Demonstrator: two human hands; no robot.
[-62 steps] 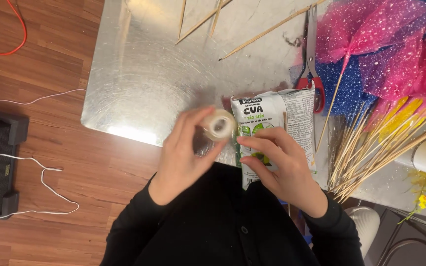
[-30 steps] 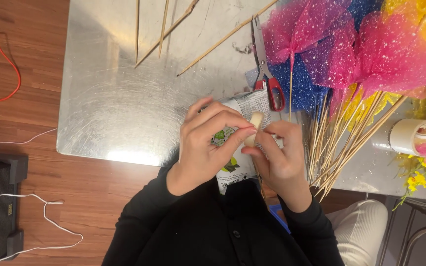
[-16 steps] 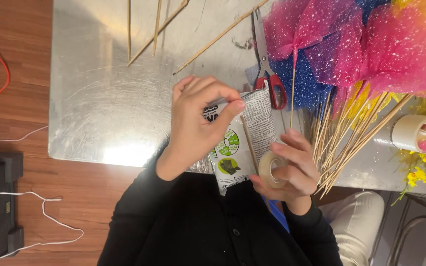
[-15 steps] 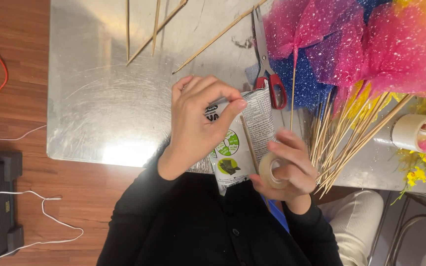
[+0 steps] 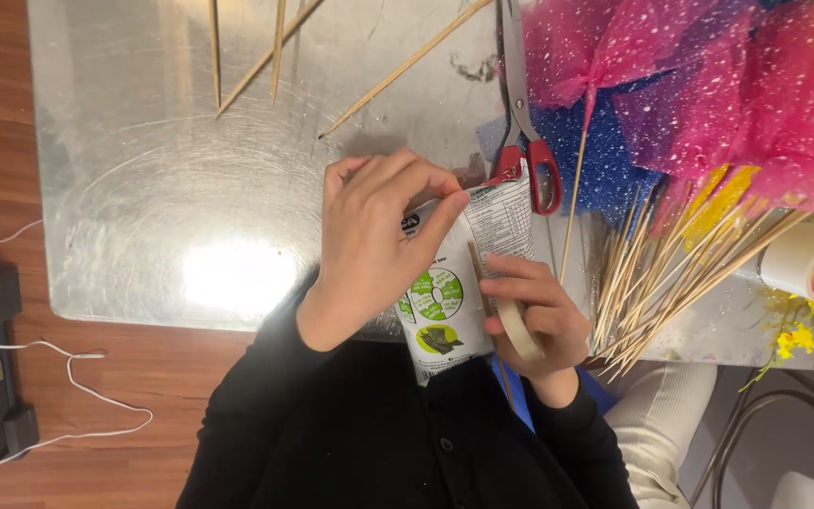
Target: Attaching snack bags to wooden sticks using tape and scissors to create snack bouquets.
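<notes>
Two hands on a snack packet over the desk

I see my left hand (image 5: pixel 379 240) pinching the snack packet (image 5: pixel 454 283); beside it, my right hand (image 5: pixel 534 325) grips a tape roll (image 5: pixel 517 328).

I'm seeing the white snack packet (image 5: pixel 445 302) with green round marks standing upright at the table's near edge, a thin wooden skewer (image 5: pixel 479 273) lying against its face, and the beige tape roll (image 5: pixel 518 330) sitting edge-on beside it.
</notes>
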